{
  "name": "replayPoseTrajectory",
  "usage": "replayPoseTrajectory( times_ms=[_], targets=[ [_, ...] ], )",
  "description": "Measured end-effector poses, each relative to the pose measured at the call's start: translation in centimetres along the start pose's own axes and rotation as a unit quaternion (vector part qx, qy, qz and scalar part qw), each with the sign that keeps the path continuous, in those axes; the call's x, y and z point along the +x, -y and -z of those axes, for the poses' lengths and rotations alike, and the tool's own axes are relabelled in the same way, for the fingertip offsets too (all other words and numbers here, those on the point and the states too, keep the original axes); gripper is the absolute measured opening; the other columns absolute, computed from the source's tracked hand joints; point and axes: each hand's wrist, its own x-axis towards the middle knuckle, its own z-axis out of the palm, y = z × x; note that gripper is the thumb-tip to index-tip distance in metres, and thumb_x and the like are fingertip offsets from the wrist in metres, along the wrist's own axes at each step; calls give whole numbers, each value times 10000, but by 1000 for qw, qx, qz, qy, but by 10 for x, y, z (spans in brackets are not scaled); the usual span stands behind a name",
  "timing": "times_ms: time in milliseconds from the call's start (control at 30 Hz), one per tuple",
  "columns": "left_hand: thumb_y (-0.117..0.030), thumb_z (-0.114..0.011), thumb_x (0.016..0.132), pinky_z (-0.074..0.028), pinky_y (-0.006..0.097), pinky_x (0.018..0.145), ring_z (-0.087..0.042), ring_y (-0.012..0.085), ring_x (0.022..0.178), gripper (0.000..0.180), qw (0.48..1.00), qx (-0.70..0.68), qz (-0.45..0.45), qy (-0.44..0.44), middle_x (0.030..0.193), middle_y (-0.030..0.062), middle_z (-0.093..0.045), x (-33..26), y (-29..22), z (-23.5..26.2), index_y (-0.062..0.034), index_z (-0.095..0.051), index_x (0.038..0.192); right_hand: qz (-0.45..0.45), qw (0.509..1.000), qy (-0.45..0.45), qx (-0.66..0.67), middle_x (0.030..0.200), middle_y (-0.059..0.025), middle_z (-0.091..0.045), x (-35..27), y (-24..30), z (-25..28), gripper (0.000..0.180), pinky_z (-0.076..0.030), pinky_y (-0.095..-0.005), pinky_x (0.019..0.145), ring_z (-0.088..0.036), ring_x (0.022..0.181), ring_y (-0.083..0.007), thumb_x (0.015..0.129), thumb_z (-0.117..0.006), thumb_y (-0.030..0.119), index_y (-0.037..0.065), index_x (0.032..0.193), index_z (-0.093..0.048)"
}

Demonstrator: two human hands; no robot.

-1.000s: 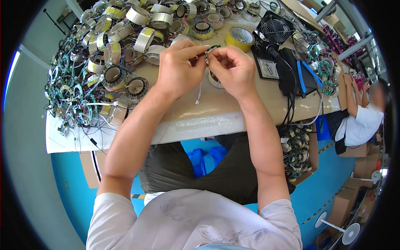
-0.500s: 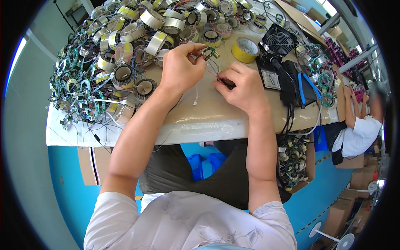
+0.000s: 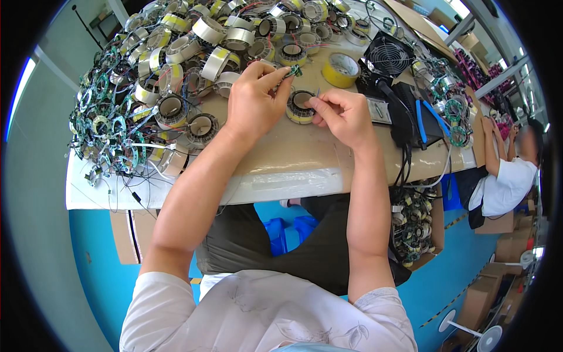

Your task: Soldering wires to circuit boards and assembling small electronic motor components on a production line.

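Note:
My left hand [image 3: 258, 101] is closed, pinching a small green circuit board [image 3: 295, 71] between thumb and fingertips above the table. To its right, my right hand [image 3: 343, 117] grips the right rim of a ring-shaped motor stator [image 3: 299, 115], its thumb at the ring's inner edge. The stator has a dark slotted top and a yellowish wrapped side. A thin, dark sliver shows above the right fingertips; what it is I cannot make out. The undersides of the right fingers are hidden.
A large heap of taped stators [image 3: 208, 29] and tangled green boards [image 3: 105, 126] covers the table's left and back. Yellow tape roll [image 3: 341, 70], black fan [image 3: 388, 57] and blue-handled pliers [image 3: 422, 120] lie to the right. Another person [image 3: 498, 190] works at far right.
The stator has come into view left of my right hand, which has turned and shifted slightly right. The board in my left hand has tilted, and the wires dangling between my hands no longer show.

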Motion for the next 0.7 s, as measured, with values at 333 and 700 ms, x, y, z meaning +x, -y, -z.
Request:
replayPoseTrajectory(
  times_ms=[333,700],
  targets=[
    [-67,-762,833,-519,333,575,-648,201,618,176,999,-11,15,31,881,71,-705,0,-3,2,-56,-781,1008,-103,982,-64,143,811,-45,-751,4,4,-7,180,-508,-212,491,-620,563,-59,940,-722,152,-1,1021,-771],
    [-21,-757,842,-532,282,582,-692,163,691,176,999,-48,2,14,887,93,-739,4,-12,3,-36,-772,1017,-57,983,-105,142,857,-67,-768,2,11,-19,171,-492,-190,496,-643,622,-43,907,-758,116,0,1032,-772]
  ],
)
